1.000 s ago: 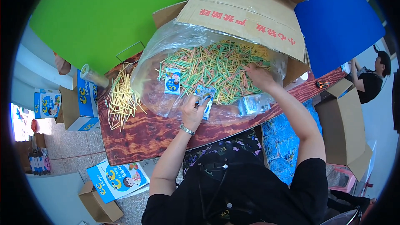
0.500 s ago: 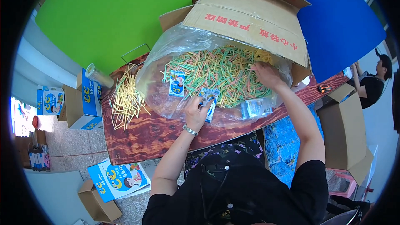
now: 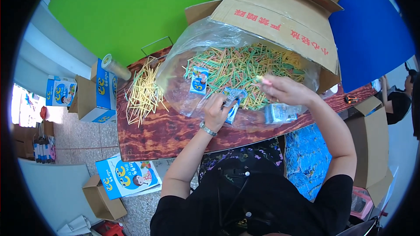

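Blue packet (image 3: pixel 232 112) sits in the left hand (image 3: pixel 215 111), sticks (image 3: pixel 263 80) in the right hand (image 3: pixel 283 90).

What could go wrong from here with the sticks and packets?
1. The right hand seems to pinch thin pink and yellow sticks; some might slip out or snap.
2. A blue-and-white plastic packet lies near the front edge of the dark red wooden table; a tug on the clear plastic bag could send it over.
3. Loose, thin pale-yellow sticks lie piled near the table's left edge; a bump might roll some off.
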A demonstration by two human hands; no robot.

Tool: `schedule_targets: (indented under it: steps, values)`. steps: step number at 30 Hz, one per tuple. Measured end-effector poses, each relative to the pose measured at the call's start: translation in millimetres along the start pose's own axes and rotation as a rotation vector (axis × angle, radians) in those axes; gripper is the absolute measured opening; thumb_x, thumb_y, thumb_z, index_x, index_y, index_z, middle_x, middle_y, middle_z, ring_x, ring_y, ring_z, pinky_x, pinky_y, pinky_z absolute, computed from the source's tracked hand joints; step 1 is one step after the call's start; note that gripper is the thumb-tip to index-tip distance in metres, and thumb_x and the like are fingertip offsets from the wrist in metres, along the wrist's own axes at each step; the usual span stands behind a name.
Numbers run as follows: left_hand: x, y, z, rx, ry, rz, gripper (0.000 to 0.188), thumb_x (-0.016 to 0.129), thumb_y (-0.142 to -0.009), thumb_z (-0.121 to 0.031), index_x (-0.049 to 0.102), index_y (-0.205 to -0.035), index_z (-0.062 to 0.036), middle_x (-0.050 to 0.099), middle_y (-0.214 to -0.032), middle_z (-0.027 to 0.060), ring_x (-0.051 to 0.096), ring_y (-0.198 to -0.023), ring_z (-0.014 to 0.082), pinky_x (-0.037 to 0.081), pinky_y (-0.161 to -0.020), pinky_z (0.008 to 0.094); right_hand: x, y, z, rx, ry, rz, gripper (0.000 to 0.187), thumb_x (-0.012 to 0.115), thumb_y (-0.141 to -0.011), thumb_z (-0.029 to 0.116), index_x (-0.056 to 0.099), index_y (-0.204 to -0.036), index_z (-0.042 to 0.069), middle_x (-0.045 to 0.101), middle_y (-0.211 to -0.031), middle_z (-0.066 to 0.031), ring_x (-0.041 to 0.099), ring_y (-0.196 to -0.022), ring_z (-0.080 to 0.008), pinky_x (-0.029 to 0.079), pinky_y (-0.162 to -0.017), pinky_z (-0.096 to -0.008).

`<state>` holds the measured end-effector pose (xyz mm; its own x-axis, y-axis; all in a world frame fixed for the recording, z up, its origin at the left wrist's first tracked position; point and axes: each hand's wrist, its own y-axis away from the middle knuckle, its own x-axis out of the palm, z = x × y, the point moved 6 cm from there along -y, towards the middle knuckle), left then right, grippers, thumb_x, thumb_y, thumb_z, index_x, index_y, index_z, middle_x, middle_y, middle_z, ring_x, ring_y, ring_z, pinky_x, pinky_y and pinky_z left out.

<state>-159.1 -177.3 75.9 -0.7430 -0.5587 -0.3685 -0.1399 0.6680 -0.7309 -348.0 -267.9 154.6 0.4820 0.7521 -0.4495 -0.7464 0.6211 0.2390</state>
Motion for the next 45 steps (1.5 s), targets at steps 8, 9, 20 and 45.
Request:
schedule_targets:
  steps: [8, 9, 20, 45]
  values:
    - [-4, 1, -3, -0.005, 0.035, 0.007, 0.029, 0.084, -0.066, -0.007, 0.057, -0.076, -0.0018, 0.06, -0.071, 0.011, 0.058, -0.062, 0.0261, 0.045, -0.055, 0.0342, 21, -16, 37, -0.142, 0.681, 0.153, 0.018, 0.048, -0.097, 0.023, 0.05, -0.098, 0.005, 0.059, -0.074, -0.0189, 0.06, -0.073, -0.0392, 0.044, -0.065, -0.0498]
    - [-4, 1, -2, -0.026, 0.041, 0.019, 0.026, 0.081, -0.067, -0.006, 0.058, -0.078, -0.002, 0.061, -0.073, 0.011, 0.059, -0.066, 0.0274, 0.046, -0.057, 0.0353, 22, -18, 38, -0.126, 0.738, 0.171, 0.018, 0.049, -0.096, 0.023, 0.051, -0.099, 0.005, 0.06, -0.076, -0.02, 0.061, -0.076, -0.0405, 0.044, -0.066, -0.0513]
    - [-8, 5, -1, -0.032, -0.034, 0.035, 0.021, 0.07, -0.067, 0.004, 0.061, -0.085, -0.0007, 0.062, -0.08, 0.0136, 0.06, -0.074, 0.0309, 0.048, -0.062, 0.0388, 33, -31, 54, -0.042, 1.017, 0.331, 0.021, 0.053, -0.094, 0.025, 0.053, -0.1, 0.006, 0.063, -0.076, -0.0194, 0.064, -0.076, -0.0383, 0.047, -0.066, -0.0498]
    - [-16, 4, -10, 0.083, -0.096, -0.036, 0.023, 0.069, -0.068, 0.006, 0.064, -0.089, -0.0012, 0.065, -0.082, 0.0136, 0.063, -0.076, 0.0313, 0.051, -0.066, 0.0372, 45, -54, 63, -0.004, 1.231, 0.621, 0.023, 0.051, -0.088, 0.014, 0.068, -0.085, -0.001, 0.068, -0.082, -0.0209, 0.066, -0.081, -0.0395, 0.051, -0.073, -0.0474]
